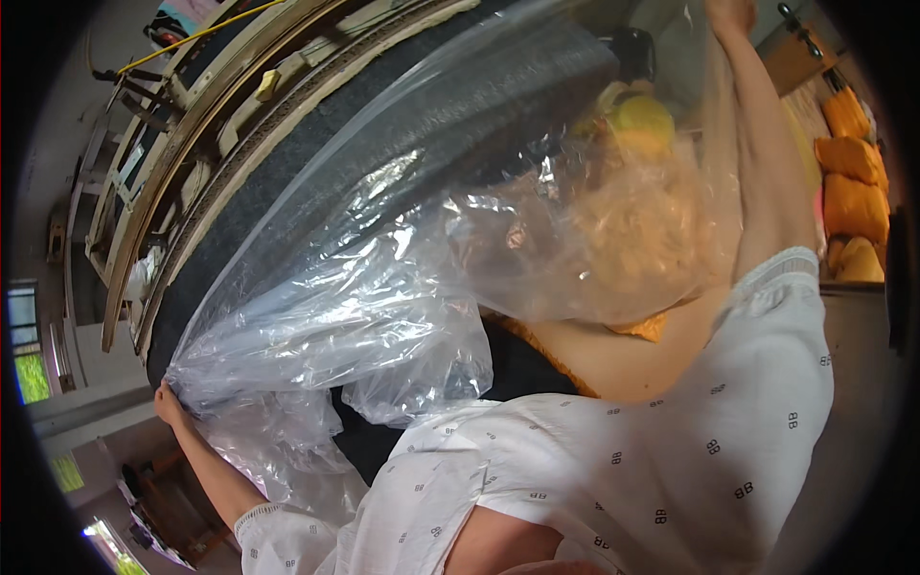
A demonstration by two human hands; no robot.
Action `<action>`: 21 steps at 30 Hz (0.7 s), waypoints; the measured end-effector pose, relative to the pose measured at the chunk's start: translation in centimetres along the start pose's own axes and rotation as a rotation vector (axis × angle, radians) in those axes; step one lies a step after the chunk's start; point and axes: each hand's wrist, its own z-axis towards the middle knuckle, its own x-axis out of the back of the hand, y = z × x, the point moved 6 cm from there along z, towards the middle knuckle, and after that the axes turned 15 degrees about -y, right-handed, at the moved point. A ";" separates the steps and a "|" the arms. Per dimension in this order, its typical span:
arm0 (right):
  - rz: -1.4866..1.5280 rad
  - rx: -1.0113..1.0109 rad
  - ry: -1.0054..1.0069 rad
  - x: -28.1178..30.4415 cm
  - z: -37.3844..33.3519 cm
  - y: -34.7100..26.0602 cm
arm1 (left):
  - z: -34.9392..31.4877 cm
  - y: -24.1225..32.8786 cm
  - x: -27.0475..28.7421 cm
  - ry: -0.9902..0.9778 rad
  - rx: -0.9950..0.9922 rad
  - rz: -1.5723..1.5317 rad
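A large clear plastic sheet or bag (383, 287) is stretched wide between my two hands. My left hand (170, 402) pinches its crumpled edge at the lower left. My right hand (730, 13) is raised to the top of the view and grips the far end; only part of that hand shows. The plastic hangs in front of a dark padded surface (450, 115). Through it I see blurred yellow and orange items (642, 125). My white patterned sleeves and shirt (671, 450) fill the lower middle.
A curved wooden frame (192, 134) runs along the dark padded surface at the upper left. Several orange cushions (848, 192) are stacked at the right edge. An orange fabric piece (642, 329) lies below the plastic. Windows (29, 364) glow at the far left.
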 end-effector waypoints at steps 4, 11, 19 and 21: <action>0.227 0.001 -0.430 -7.7 -3.3 -8.6 | -3.4 -2.9 0.5 -0.076 -0.036 0.126; -0.096 0.035 -0.993 -18.8 -10.6 -7.3 | -5.2 -16.0 7.5 -0.238 -0.021 -0.082; 0.055 -0.039 -1.038 -20.5 -7.8 4.1 | -1.1 0.6 -2.7 -0.407 0.149 -0.401; 0.231 -0.454 -1.190 -21.5 -7.3 8.4 | -4.4 9.1 -3.5 -0.209 0.065 -0.350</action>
